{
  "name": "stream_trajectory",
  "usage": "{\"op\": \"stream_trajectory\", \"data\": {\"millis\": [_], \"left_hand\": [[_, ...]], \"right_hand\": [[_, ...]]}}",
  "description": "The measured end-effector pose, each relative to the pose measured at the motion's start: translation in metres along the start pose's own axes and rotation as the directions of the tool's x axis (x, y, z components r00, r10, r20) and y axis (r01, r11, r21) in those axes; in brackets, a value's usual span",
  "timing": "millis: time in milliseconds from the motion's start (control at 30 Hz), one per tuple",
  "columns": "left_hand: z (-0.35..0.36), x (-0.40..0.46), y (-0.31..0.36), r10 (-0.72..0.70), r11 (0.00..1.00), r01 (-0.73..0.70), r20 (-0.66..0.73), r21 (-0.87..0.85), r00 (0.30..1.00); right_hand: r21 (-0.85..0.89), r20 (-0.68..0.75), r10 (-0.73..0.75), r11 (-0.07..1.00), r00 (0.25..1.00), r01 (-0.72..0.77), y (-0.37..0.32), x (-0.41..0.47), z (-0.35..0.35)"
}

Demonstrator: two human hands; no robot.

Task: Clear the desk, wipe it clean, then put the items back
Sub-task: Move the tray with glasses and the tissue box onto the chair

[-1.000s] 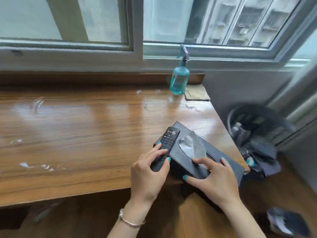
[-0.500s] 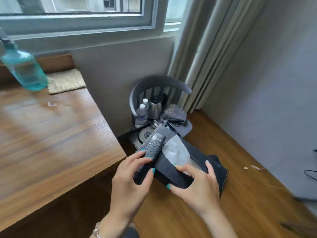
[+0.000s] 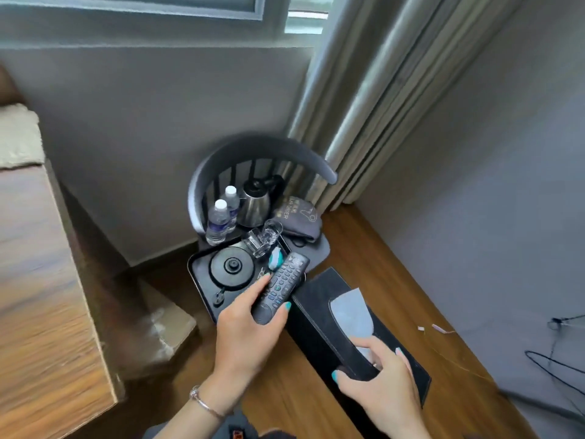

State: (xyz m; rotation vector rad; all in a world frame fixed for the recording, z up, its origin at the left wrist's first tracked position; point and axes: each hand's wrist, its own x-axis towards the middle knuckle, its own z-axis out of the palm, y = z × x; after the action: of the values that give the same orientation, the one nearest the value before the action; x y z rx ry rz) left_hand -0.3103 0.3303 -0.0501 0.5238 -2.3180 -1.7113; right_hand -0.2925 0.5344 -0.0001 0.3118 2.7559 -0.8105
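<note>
While the remote (image 3: 280, 288) is gripped in the left hand (image 3: 250, 337), its fingers (image 3: 253, 291) curled around it, the black tissue box (image 3: 357, 331) is clasped at its near end by the right hand (image 3: 383, 391); both are held above the wooden floor (image 3: 380, 258), right of the table (image 3: 41, 280); just beyond the fingers, a chair (image 3: 262, 153) is seen loaded with a tray (image 3: 198, 280), bottles (image 3: 218, 220) and a kettle (image 3: 254, 204).

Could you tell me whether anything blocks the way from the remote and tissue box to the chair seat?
Yes: the chair seat already carries a kettle tray, glasses, water bottles and a pouch, leaving little bare space.
</note>
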Motion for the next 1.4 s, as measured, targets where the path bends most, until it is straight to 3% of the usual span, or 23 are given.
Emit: {"op": "stream_trajectory", "data": {"millis": [100, 233, 467, 633, 833, 1000, 1133, 1267, 1400], "left_hand": [[0.002, 0.029, -0.015, -0.043, 0.998, 0.046, -0.067, 0.051, 0.997], [0.008, 0.057, -0.052, -0.121, 0.988, 0.128, -0.079, 0.082, 0.989], [0.054, 0.083, -0.154, -0.259, 0.954, 0.229, 0.154, 0.193, 0.953], [0.107, 0.09, -0.229, -0.327, 0.914, 0.221, 0.293, 0.34, 0.898], [0.149, 0.094, -0.301, -0.291, 0.877, 0.194, 0.166, 0.439, 0.942], [0.157, 0.1, -0.325, -0.261, 0.847, 0.141, 0.17, 0.513, 0.95], [0.156, 0.101, -0.335, -0.285, 0.872, 0.181, 0.171, 0.454, 0.943], [0.15, 0.097, -0.338, -0.316, 0.876, 0.249, 0.102, 0.414, 0.943], [0.146, 0.092, -0.324, -0.361, 0.884, 0.347, -0.015, 0.313, 0.933]], "right_hand": [[-0.014, 0.036, 0.017, 1.0, 0.999, -0.016, -0.001, 0.044, -0.004], [-0.097, 0.053, -0.085, 0.991, 0.995, 0.089, 0.002, 0.099, -0.002], [-0.074, 0.15, -0.209, 0.972, 0.966, 0.222, 0.04, 0.207, 0.027], [-0.107, 0.313, -0.255, 0.948, 0.915, 0.3, 0.073, 0.274, 0.05], [-0.203, 0.468, -0.296, 0.882, 0.833, 0.427, 0.107, 0.328, 0.069], [-0.225, 0.542, -0.31, 0.842, 0.781, 0.49, 0.114, 0.347, 0.092], [-0.212, 0.534, -0.353, 0.824, 0.769, 0.525, 0.11, 0.354, 0.11], [-0.126, 0.523, -0.475, 0.778, 0.708, 0.615, 0.08, 0.345, 0.117], [-0.111, 0.503, -0.51, 0.763, 0.698, 0.637, 0.057, 0.337, 0.118]]}}
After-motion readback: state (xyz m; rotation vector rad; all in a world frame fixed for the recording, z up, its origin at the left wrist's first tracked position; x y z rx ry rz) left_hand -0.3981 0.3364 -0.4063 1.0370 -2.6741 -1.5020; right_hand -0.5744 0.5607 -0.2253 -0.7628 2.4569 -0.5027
